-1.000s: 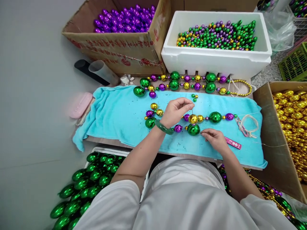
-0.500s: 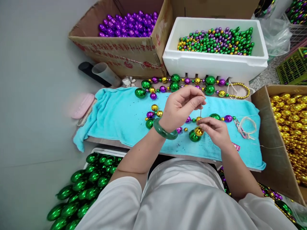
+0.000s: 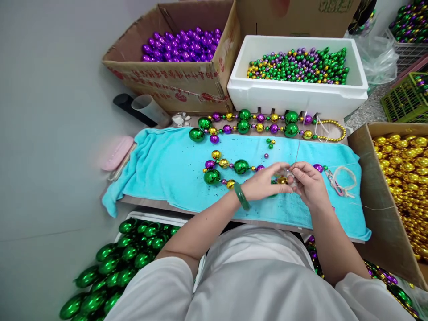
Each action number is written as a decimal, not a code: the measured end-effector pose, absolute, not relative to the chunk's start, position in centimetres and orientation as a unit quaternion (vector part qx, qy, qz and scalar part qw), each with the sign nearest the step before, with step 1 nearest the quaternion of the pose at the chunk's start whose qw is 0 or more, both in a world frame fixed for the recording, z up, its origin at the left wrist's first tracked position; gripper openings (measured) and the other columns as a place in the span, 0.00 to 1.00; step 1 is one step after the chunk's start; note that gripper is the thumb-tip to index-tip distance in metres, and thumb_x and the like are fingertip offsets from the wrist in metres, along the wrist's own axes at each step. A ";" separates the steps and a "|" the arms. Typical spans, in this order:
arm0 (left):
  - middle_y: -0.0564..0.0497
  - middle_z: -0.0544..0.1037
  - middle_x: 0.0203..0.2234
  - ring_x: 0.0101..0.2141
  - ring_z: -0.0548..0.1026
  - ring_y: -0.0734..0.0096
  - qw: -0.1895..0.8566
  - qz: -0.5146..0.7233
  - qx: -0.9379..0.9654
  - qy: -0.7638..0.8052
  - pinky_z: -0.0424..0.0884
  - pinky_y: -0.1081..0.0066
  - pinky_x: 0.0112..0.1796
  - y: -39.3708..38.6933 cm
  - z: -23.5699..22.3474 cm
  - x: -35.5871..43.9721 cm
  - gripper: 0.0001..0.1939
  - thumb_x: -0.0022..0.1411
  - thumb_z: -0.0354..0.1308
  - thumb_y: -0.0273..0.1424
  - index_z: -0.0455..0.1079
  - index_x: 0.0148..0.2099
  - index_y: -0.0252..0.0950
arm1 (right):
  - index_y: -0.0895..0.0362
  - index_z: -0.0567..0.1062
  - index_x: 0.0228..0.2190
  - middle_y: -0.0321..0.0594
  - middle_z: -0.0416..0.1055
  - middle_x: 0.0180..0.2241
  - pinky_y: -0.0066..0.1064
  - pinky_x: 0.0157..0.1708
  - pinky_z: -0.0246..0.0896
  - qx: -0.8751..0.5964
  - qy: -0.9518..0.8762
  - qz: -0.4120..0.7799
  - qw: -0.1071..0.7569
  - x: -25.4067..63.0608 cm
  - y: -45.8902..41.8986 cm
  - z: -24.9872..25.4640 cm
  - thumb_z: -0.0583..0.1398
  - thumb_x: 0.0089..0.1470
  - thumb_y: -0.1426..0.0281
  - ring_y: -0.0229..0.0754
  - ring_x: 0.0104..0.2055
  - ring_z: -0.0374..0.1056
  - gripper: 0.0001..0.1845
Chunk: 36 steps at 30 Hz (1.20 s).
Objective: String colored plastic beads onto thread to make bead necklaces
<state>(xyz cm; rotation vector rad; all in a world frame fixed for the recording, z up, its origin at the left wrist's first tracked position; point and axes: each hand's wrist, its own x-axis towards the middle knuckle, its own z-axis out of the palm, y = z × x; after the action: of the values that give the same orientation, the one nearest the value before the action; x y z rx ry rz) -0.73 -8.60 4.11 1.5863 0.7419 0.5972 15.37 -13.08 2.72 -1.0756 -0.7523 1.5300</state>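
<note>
My left hand (image 3: 265, 182), with a green bangle on its wrist, is curved with thumb and fingers apart, its tips beside the right fingers. A gold bead (image 3: 282, 180) shows between them. My right hand (image 3: 310, 183) is closed in a pinch on a thin thread (image 3: 297, 149) that rises from its fingertips, blurred at the top. Under and around the hands lies a bead strand with a large green bead (image 3: 240, 166), a green bead (image 3: 211, 177) and a purple bead (image 3: 318, 168). What is right at the fingertips is partly hidden and blurred.
A turquoise towel (image 3: 167, 165) covers the table. Behind it lie a beaded necklace (image 3: 244, 126), a purple-bead carton (image 3: 160, 73) and a white foam box (image 3: 294, 96). A gold-bead carton (image 3: 377, 178) stands right; large green beads (image 3: 109, 263) sit lower left. Small loose beads (image 3: 270, 143) lie on the towel.
My left hand has come down and its pinch has opened beside my right hand. The right hand has shifted slightly right, and the thread now stands up from its fingers.
</note>
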 end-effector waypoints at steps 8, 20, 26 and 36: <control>0.49 0.77 0.40 0.42 0.73 0.68 0.522 0.110 0.796 0.286 0.66 0.71 0.43 -10.6 2.0 -1.4 0.11 0.59 0.57 0.36 0.70 0.42 0.36 | 0.57 0.72 0.28 0.28 0.57 0.15 0.19 0.13 0.45 -0.381 -0.277 0.592 0.654 17.4 -13.4 5.5 0.66 0.46 0.67 0.28 0.16 0.51 0.10; 0.46 0.75 0.40 0.42 0.72 0.58 0.279 -0.034 0.886 0.368 0.65 0.64 0.41 -10.7 -1.1 -3.9 0.20 0.56 0.58 0.42 0.66 0.47 0.36 | 0.57 0.72 0.25 0.29 0.57 0.15 0.21 0.12 0.43 -0.428 -0.262 0.457 0.735 22.6 -13.7 5.1 0.65 0.45 0.70 0.30 0.15 0.50 0.06; 0.46 0.75 0.40 0.43 0.71 0.57 0.234 -0.076 0.880 0.406 0.65 0.63 0.43 -10.2 -0.1 -7.6 0.23 0.54 0.59 0.46 0.68 0.46 0.35 | 0.58 0.71 0.24 0.30 0.57 0.15 0.21 0.12 0.43 -0.484 -0.223 0.408 0.742 26.5 -14.6 2.4 0.61 0.47 0.71 0.30 0.16 0.50 0.04; 0.44 0.75 0.38 0.41 0.72 0.60 0.234 0.109 0.841 0.476 0.63 0.65 0.44 -0.2 1.5 -3.1 0.11 0.61 0.53 0.32 0.74 0.42 0.36 | 0.57 0.74 0.32 0.31 0.61 0.16 0.22 0.15 0.48 -0.497 -0.297 0.467 0.668 20.9 -14.3 1.7 0.64 0.47 0.70 0.31 0.19 0.56 0.08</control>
<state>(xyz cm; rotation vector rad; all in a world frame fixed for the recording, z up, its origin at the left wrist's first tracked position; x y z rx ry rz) -3.08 -0.17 1.52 2.3085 1.3057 0.2995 20.91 -14.29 1.72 -1.1221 -0.6690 1.0532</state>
